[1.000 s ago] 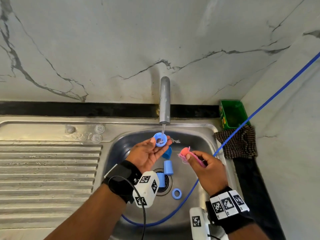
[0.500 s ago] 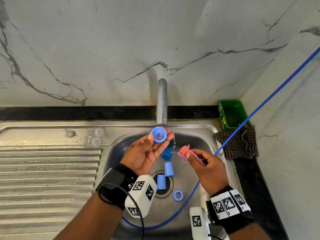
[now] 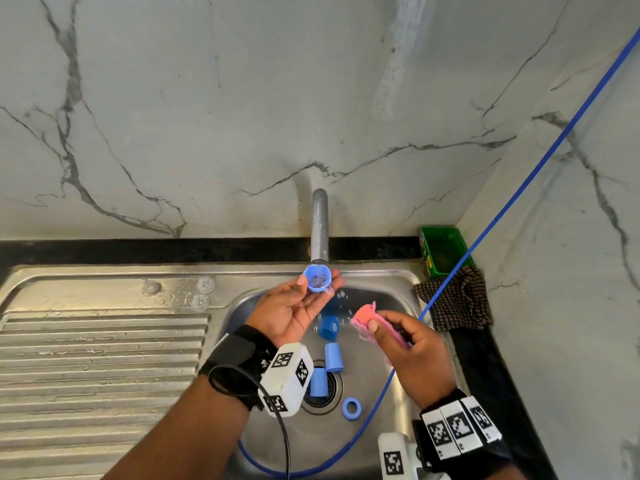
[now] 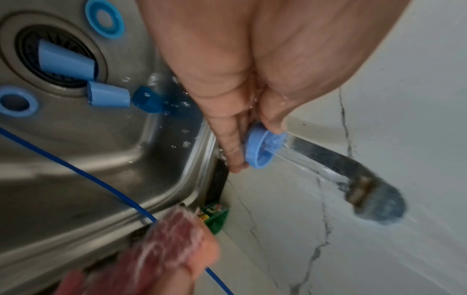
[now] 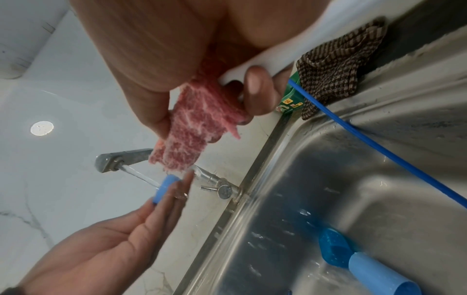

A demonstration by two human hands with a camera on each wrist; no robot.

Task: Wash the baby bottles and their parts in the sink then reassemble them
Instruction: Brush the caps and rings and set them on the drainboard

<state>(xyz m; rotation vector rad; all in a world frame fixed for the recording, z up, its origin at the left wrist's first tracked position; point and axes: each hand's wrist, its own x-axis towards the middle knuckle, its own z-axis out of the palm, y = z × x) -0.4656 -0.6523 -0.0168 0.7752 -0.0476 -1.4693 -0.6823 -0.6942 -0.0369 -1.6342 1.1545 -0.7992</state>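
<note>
My left hand (image 3: pixel 294 306) pinches a small light-blue cap (image 3: pixel 317 279) between thumb and fingertips, open side up, right under the running tap (image 3: pixel 319 226). The wrist view shows water filling the cap (image 4: pixel 264 146) and splashing off. My right hand (image 3: pixel 412 348) grips a soapy pink scrub cloth (image 3: pixel 363 317) to the right, above the sink basin (image 3: pixel 391 410). In the basin lie a dark-blue cap (image 3: pixel 328 328), two light-blue cylindrical parts (image 3: pixel 333 357) (image 3: pixel 318 382) by the drain, and a blue ring (image 3: pixel 351 408). A second ring (image 4: pixel 15 103) appears in the left wrist view.
A blue cable (image 3: pixel 485 230) runs from the upper right down through the basin. A green box (image 3: pixel 443 251) and a checked cloth (image 3: pixel 453 299) sit at the sink's right rear corner. The ribbed draining board (image 3: pixel 97 368) fills the left. Marble walls stand behind and to the right.
The left hand has lifted the blue cap closer to the tap mouth. The right hand with the pink cloth has stayed almost still.
</note>
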